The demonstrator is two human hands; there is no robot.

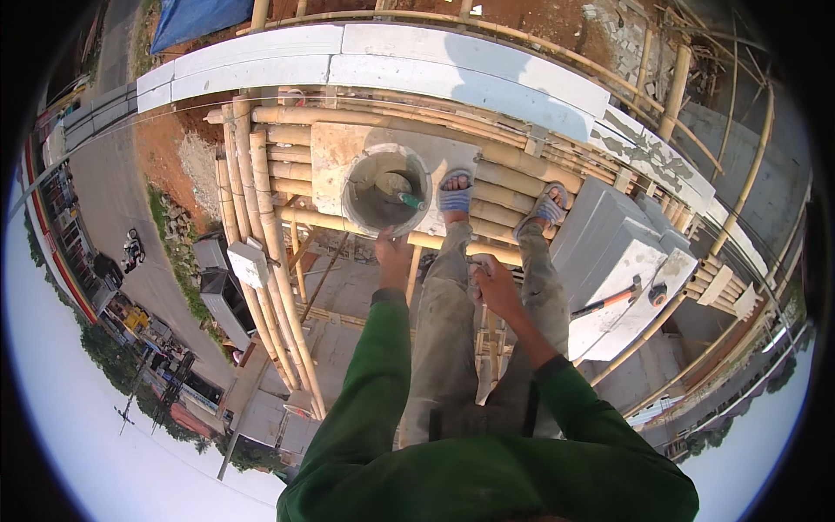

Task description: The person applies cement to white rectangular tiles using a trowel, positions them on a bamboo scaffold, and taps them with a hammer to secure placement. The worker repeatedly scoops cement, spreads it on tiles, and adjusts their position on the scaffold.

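Note:
A round grey bucket [350,198] stands on a pale board [328,143], with wet grey mortar [372,205] inside. A scoop-like trowel [411,201] with a green handle rests in the mortar, its handle toward the right rim. My left hand [394,252] is at the bucket's near rim, its fingers curled against the edge. In front of my knees, my right hand [496,285] is closed, the fingers pressed together. What it holds, if anything, is too small to make out.
My sandalled feet [455,193] stand on a bamboo scaffold [509,187] high above ground. Grey-white blocks [600,235] are stacked at right, with an orange-handled hammer [606,300] and a tape measure [658,294] on them. A white block wall [261,65] runs along the far side. Upright bamboo poles [261,200] rise at left.

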